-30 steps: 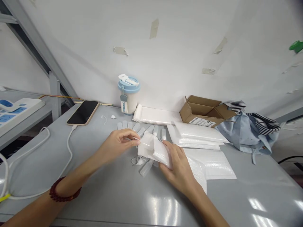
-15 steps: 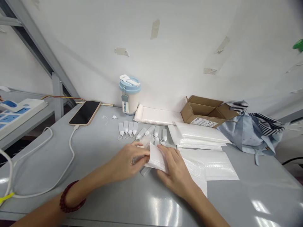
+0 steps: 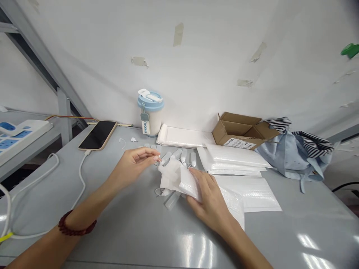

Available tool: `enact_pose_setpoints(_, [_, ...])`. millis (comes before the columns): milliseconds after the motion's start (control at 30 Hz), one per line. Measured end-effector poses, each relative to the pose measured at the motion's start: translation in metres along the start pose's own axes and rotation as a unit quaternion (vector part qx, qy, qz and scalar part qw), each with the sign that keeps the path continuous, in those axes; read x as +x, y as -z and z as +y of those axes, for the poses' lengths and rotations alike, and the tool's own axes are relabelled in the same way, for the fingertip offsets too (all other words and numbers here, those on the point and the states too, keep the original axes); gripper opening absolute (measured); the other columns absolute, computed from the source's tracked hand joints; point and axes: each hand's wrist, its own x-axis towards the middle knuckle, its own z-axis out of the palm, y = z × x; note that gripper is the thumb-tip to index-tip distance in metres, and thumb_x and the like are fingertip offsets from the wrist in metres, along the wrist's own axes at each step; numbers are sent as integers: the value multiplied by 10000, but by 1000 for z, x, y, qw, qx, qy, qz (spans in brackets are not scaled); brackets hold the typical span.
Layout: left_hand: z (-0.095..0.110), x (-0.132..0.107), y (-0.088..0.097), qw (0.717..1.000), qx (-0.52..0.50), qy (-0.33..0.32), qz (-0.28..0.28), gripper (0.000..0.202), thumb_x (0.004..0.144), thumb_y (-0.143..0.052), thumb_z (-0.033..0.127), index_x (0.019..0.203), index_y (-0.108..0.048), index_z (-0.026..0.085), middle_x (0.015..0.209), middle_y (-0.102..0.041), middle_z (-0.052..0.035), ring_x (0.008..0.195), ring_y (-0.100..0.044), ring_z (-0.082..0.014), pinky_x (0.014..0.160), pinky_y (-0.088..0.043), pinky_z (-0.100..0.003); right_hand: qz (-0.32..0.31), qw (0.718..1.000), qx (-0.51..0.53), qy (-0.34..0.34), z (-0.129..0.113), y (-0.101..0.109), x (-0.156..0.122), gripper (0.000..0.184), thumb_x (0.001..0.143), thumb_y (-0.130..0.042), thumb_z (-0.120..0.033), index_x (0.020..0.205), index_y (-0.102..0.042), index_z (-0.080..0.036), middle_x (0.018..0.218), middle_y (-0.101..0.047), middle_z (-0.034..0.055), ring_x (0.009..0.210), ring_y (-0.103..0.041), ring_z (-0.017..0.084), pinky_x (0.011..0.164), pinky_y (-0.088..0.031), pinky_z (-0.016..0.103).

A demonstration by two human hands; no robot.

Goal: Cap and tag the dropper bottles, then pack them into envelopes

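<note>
My right hand (image 3: 209,198) grips a crumpled white foam pouch (image 3: 175,179) at its right side, over the middle of the table. My left hand (image 3: 134,164) is to the left, with its curled fingertips at the pouch's upper edge. Several small clear plastic bottles with white loops (image 3: 175,157) lie in a row behind the pouch, partly hidden by it. Another bottle (image 3: 172,200) lies just below it. Flat white bubble mailers (image 3: 252,192) lie under and to the right of my right hand, and a stack of them (image 3: 232,158) sits behind.
A black phone (image 3: 98,135) with a white cable (image 3: 81,179) lies at left, beside a power strip (image 3: 19,138). A blue-lidded tumbler (image 3: 150,116), white foam tray (image 3: 182,137), open cardboard box (image 3: 241,130) and blue striped cloth (image 3: 297,153) stand along the back.
My left hand has moved up and left, away from the pouch's middle. The pouch has risen and now covers more of the bottle row, with my right hand still on it.
</note>
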Motion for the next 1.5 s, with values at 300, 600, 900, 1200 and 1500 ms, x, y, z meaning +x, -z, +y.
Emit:
enact_pose_setpoints(300, [8,-29,-34,979,36,-85,-182,142,841,-522,172,788,-654,175,670,-621,25,605,-538,-101,553,-412,-190,-28,999,26,13,-5,0,0,586,741,-497,-97,1300,-335,-165,1173,-564,128,1030,-520,292,853,-439,460])
enact_pose_setpoints(600, [7,-29,-24,962,87,-175,-190,227,864,-470,177,860,-697,178,652,-668,16,566,-571,-109,546,-410,-202,-40,998,38,25,-9,4,1,599,726,-488,-82,1300,-340,-168,1139,-578,118,1004,-538,273,829,-463,426])
enact_pose_setpoints(900, [-21,9,7,900,425,4,98,333,811,-520,456,865,-669,163,709,-714,-65,656,-651,-255,547,-409,-293,10,1000,-2,-1,0,6,-1,578,769,-495,-130,1317,-323,-196,1212,-566,128,1063,-534,304,866,-464,478])
enact_pose_setpoints(1200, [-22,9,9,901,400,-52,161,162,809,-464,269,698,-563,202,619,-646,-21,603,-604,-191,575,-408,-273,8,1000,4,-3,0,5,0,559,774,-497,-128,1304,-335,-200,1180,-576,122,1039,-542,299,850,-472,478])
enact_pose_setpoints(1500, [12,-15,18,959,204,-196,26,185,871,-505,332,755,-585,212,540,-553,45,499,-531,-110,469,-377,-211,14,1000,-4,-27,1,5,3,557,757,-500,-122,1288,-358,-207,1138,-588,112,1001,-555,296,824,-477,470])
